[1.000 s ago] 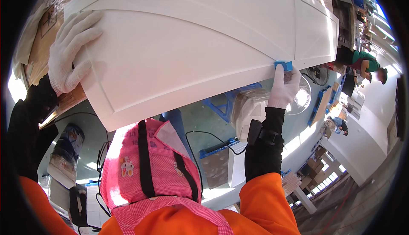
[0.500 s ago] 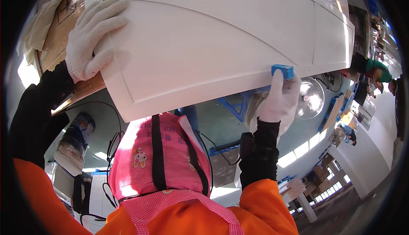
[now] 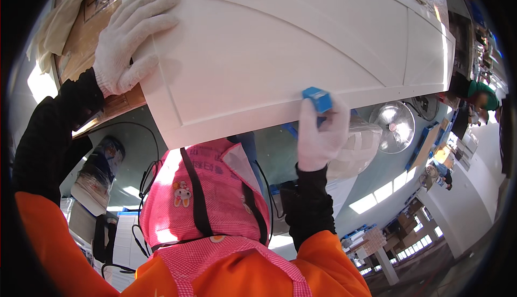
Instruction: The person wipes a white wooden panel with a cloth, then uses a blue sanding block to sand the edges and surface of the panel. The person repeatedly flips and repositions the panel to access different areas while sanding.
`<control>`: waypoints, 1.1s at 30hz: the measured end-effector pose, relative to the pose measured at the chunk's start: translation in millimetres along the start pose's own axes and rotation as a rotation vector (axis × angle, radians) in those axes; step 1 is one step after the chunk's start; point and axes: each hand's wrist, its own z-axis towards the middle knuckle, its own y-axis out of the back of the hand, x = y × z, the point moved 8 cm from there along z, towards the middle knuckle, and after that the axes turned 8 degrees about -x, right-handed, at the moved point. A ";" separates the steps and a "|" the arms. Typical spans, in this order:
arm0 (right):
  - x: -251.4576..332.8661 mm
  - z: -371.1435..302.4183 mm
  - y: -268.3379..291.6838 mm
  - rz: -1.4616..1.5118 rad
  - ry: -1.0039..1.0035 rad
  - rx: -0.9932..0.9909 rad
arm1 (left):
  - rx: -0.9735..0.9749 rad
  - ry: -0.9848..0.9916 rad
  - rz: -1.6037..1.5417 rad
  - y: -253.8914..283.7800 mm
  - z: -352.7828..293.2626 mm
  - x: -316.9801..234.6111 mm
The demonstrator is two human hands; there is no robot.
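A large white panel [image 3: 242,54] with raised framing and a slanting seam lies across the work table in front of me. My left hand [image 3: 134,38], in a white knit glove, rests on the panel's left end with its fingers stretched out and apart. At the panel's near edge, my gloved right hand [image 3: 323,135] pinches a small blue block [image 3: 317,99], which looks like a sanding block. The block sits at the near edge; whether its underside touches the panel, I cannot tell. The right glove is slightly blurred.
The brown table top [image 3: 81,54] shows at left with a beige cloth [image 3: 62,19] on it. Beyond my right hand stand a wrapped bundle [image 3: 355,149] and a round metal fan [image 3: 393,127]. Black cables [image 3: 145,181] hang near my pink apron. Another person in green [image 3: 482,95] is far right.
My right hand has moved left along the panel's near edge with the blue block. My left hand stays on the panel's left end while the whole view has shifted slightly.
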 end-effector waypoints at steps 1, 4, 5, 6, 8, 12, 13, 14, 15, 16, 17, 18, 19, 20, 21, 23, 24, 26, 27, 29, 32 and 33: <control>-17.4 15.8 17.2 0.028 -0.154 -0.092 | -0.022 0.001 -0.005 0.7 0.2 -1.0; -49.7 54.2 58.3 0.103 -0.252 -0.257 | -0.059 0.001 -0.016 1.6 3.8 -2.6; -51.2 55.2 59.2 0.085 -0.270 -0.247 | -0.061 0.004 -0.016 2.4 2.8 -1.5; -50.6 48.3 56.2 0.089 -0.277 -0.241 | -0.053 0.008 -0.012 1.7 2.4 -0.8; -36.2 25.2 36.1 -0.010 -0.176 -0.139 | -0.067 0.000 -0.025 2.8 0.6 -1.2; 43.1 -33.8 -28.4 -0.035 0.210 0.138 | -0.017 -0.012 0.019 -1.7 -2.1 0.3; 55.0 -47.8 -40.9 -0.037 0.268 0.179 | -0.023 -0.025 0.020 -1.9 1.3 0.1; 68.1 -56.9 -53.6 0.054 0.305 0.262 | -0.020 -0.032 0.030 -1.2 1.4 0.3; 70.7 -60.4 -57.4 0.072 0.258 0.305 | -0.018 -0.033 0.033 -1.2 2.0 -0.1; 70.6 -62.8 -59.7 0.091 0.210 0.347 | -0.029 -0.028 0.015 -0.7 3.0 -0.6; 64.7 -52.8 -50.5 0.064 0.202 0.236 | -0.037 -0.020 0.001 0.4 2.3 -0.3; 56.4 -40.9 -39.6 0.029 0.201 0.129 | -0.039 -0.013 0.002 -0.4 -3.5 1.3; 26.0 -31.4 -25.9 0.014 0.046 0.032 | -0.059 -0.007 -0.002 -0.2 -8.0 2.2; 11.3 -14.0 -9.8 0.141 -0.087 -0.109 | -0.068 -0.012 -0.010 1.4 -4.8 1.0; 4.4 -5.3 -0.9 0.079 -0.239 -0.152 | -0.049 -0.004 -0.002 0.3 -5.1 0.3; -2.5 0.8 6.7 -0.006 -0.205 -0.116 | -0.076 -0.008 -0.034 1.2 5.5 -4.0; 2.0 -3.2 2.7 -0.080 -0.146 -0.062 | -0.066 -0.004 -0.029 0.0 6.2 -4.3; 23.4 -32.3 -20.4 -0.099 0.048 0.081 | -0.068 0.001 -0.021 0.2 4.6 -3.5; 42.6 -45.2 -35.8 -0.083 0.160 0.131 | -0.065 0.004 -0.020 0.1 4.7 -3.3; 75.5 -69.5 -62.8 -0.033 0.302 0.250 | -0.070 -0.013 -0.005 0.7 4.7 -4.0; 84.0 -73.9 -70.8 0.002 0.329 0.311 | -0.069 -0.020 -0.001 1.8 2.3 -2.2; 68.7 -63.1 -60.0 -0.050 0.236 0.222 | -0.068 -0.015 0.001 2.3 0.8 -1.6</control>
